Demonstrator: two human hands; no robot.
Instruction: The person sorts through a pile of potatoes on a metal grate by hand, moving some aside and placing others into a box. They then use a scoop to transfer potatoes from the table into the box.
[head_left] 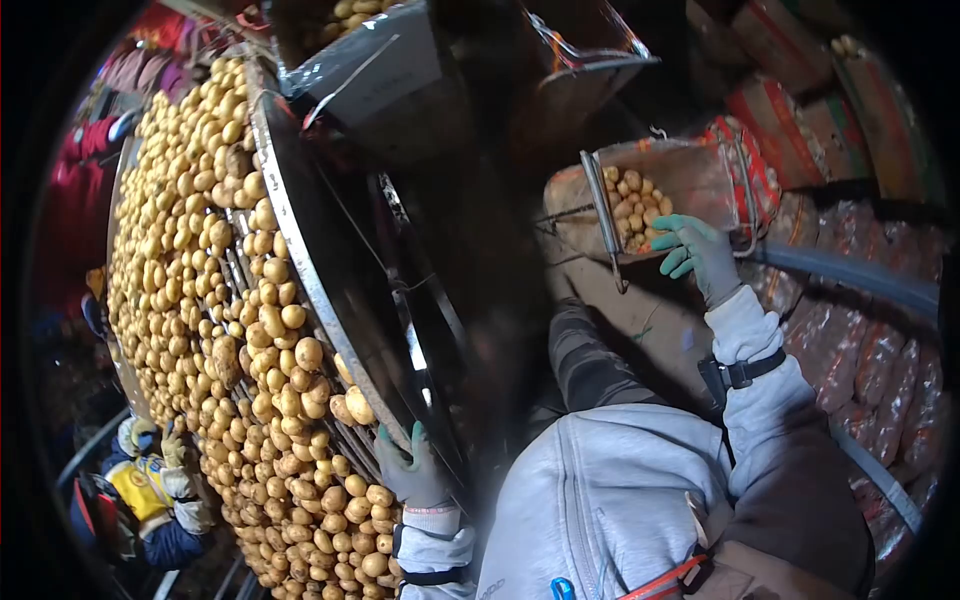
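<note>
My left hand [412, 468], in a grey and green glove, is at the metal rim [283, 205] of a long sorting table. Its thumb and fingers are apart, with nothing seen in them. Just beyond it, potatoes [300, 400] cover the table's bars. Out to the right is my right hand [697, 252], gloved the same way, its fingers spread and holding nothing. It hovers beside an opened sack [690, 165] held on a metal bar [600, 205]. A small heap of potatoes [632, 205] shows inside the sack.
Across the table a person in a yellow vest [143, 488] has gloved hands at its edge. A box [375, 80] with potatoes stands at the top. Filled sacks [870, 380] are stacked on the right behind a blue-grey rail [850, 270].
</note>
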